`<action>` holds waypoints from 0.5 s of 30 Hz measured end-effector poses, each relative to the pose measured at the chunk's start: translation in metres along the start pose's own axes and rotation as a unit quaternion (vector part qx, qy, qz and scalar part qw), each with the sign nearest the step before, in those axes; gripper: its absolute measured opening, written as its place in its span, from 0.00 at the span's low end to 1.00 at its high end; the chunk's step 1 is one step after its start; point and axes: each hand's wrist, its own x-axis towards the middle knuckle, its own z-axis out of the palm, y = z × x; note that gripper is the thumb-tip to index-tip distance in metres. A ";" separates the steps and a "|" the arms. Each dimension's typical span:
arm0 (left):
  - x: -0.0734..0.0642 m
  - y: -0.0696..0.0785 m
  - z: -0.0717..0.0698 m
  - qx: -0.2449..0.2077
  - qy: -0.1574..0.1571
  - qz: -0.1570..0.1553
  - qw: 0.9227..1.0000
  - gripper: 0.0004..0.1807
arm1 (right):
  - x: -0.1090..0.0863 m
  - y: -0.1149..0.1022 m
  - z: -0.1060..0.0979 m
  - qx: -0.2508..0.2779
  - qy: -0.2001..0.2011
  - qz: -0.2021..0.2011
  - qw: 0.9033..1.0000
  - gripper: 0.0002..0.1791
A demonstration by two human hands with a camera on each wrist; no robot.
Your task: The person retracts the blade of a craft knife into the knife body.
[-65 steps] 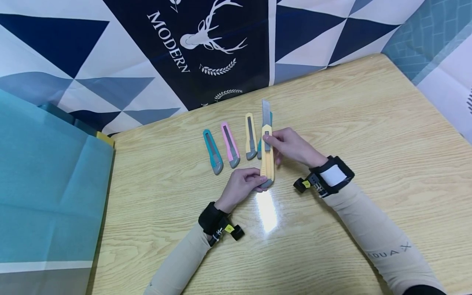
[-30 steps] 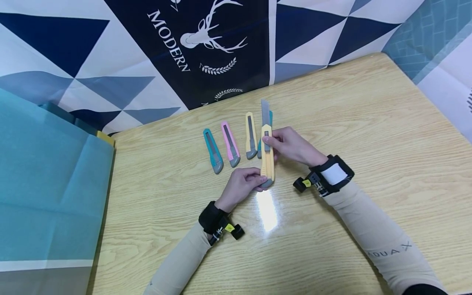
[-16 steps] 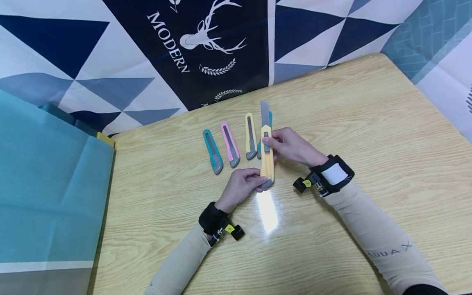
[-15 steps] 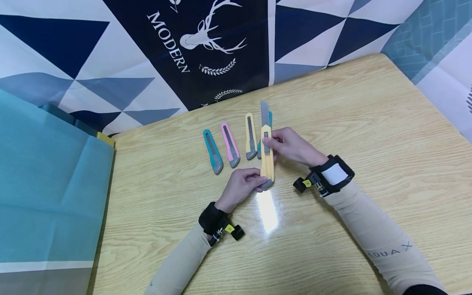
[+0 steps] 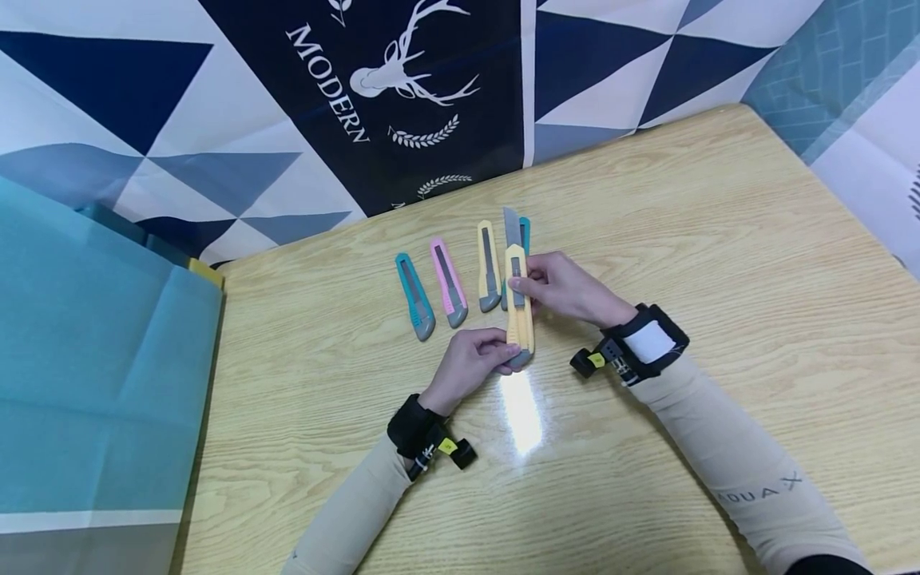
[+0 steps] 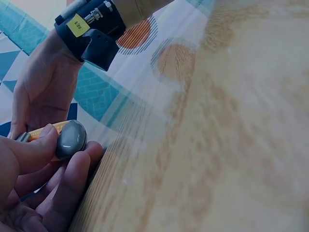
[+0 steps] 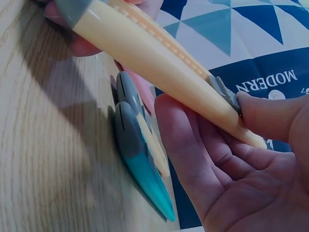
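Observation:
Both hands hold one yellow utility knife (image 5: 519, 323), its grey blade (image 5: 512, 227) sticking out of the far end. My left hand (image 5: 470, 363) pinches the grey end cap (image 6: 71, 140) between thumb and fingers. My right hand (image 5: 564, 283) grips the knife near its front, the thumb on the grey slider (image 7: 224, 93). Behind the blade, partly hidden, lies a teal utility knife (image 7: 145, 164). To its left lie a second yellow utility knife (image 5: 489, 263), a pink one (image 5: 449, 281) and another teal one (image 5: 414, 295).
The wood-grain table (image 5: 611, 479) extends around the hands. A patterned cloth (image 5: 438, 80) hangs along its back edge, and a blue-covered block (image 5: 101, 359) stands at the left. Light glares off the tabletop near the left hand.
My right thumb and the slider have moved back toward the left hand, and less blade sticks out. The knife's tip has swung slightly left. The left hand and the lying knives stay put.

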 end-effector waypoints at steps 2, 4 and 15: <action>0.000 0.000 0.000 0.001 -0.002 0.001 1.000 0.07 | 0.001 0.004 0.000 0.003 0.002 0.002 1.000 0.09; 0.001 0.000 0.000 0.003 -0.002 0.002 1.000 0.08 | 0.004 0.012 0.001 0.002 0.005 0.001 1.000 0.09; 0.000 0.000 0.001 0.010 0.006 0.001 1.000 0.06 | 0.012 0.040 0.006 -0.023 -0.006 -0.015 1.000 0.10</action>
